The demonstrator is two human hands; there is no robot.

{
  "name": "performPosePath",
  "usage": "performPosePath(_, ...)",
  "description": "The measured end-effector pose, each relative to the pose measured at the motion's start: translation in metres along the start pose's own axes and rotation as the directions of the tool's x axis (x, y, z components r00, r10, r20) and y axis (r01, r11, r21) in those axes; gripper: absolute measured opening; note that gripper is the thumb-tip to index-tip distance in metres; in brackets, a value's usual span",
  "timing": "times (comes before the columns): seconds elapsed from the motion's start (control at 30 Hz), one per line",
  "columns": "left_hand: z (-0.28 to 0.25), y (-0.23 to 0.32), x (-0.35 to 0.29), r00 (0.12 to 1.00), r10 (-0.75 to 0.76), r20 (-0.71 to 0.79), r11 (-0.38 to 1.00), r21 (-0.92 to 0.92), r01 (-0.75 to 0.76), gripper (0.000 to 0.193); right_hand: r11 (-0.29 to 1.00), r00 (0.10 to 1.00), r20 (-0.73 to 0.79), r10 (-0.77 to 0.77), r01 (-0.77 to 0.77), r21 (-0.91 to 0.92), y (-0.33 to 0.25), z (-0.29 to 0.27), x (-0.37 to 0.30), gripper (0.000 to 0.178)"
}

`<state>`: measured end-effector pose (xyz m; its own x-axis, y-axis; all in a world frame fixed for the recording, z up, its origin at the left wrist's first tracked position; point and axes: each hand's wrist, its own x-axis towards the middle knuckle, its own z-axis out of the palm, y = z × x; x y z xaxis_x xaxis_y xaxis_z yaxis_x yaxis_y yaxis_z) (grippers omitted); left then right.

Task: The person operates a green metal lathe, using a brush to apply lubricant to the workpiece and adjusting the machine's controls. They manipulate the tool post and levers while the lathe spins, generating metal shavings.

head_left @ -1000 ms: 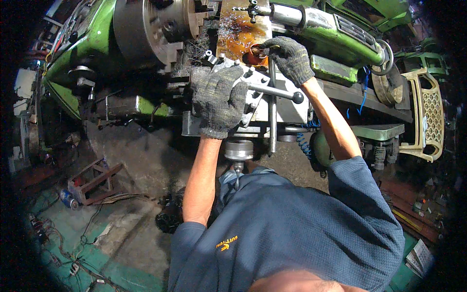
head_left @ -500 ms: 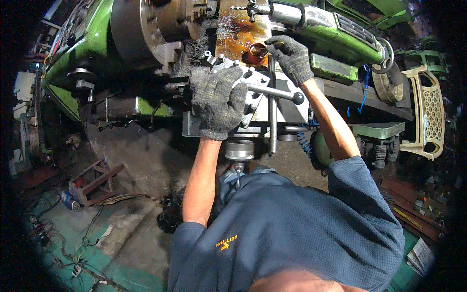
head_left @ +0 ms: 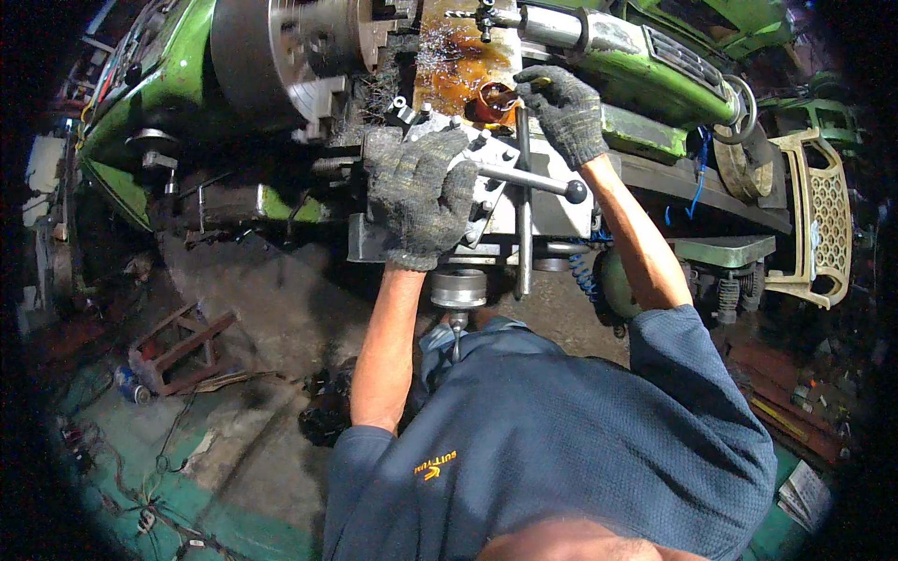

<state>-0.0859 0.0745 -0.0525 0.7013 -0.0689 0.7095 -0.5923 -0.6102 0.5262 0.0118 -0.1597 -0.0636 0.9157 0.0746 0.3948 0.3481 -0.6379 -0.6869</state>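
My left hand (head_left: 418, 194), in a grey knitted work glove, lies over the left side of the lathe's tool post (head_left: 486, 154), fingers apart and no loose item seen in it. A clamp lever (head_left: 524, 176) with a black ball knob sticks out right of that hand. My right hand (head_left: 568, 114), gloved alike, is bent above the right rim of a small red-brown cup (head_left: 493, 114). Its thumb and fingertips are pinched together. A thin dark piece slants out of the cup toward them; whether they hold it is hidden.
A large lathe chuck (head_left: 323, 47) is at the upper left, close to the tool post. The oily plate (head_left: 440, 70) behind carries metal chips. A drill bit (head_left: 460, 15) points left from the tailstock (head_left: 552, 28). An upright bar (head_left: 524, 234) stands between my arms.
The chuck has turned, its jaws now in other places and sharper to see. My right hand has shifted very slightly right, still pinched by the cup. My left hand stays on the tool post.
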Motion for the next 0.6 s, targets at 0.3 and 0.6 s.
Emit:
performPosePath(0.3,-0.01,0.007,0.009,1.0,0.014,0.01,1.0,0.022,-0.014,0.027,0.997,0.999,0.035,-0.006,0.003,0.083,-0.021,-0.011,-0.005,0.019)
performPosePath(0.6,-0.004,0.001,0.005,1.0,0.021,0.01,0.999,0.041,-0.021,0.027,0.624,0.816,-0.095,0.57,-0.355,0.696,0.004,0.015,0.029,0.025)
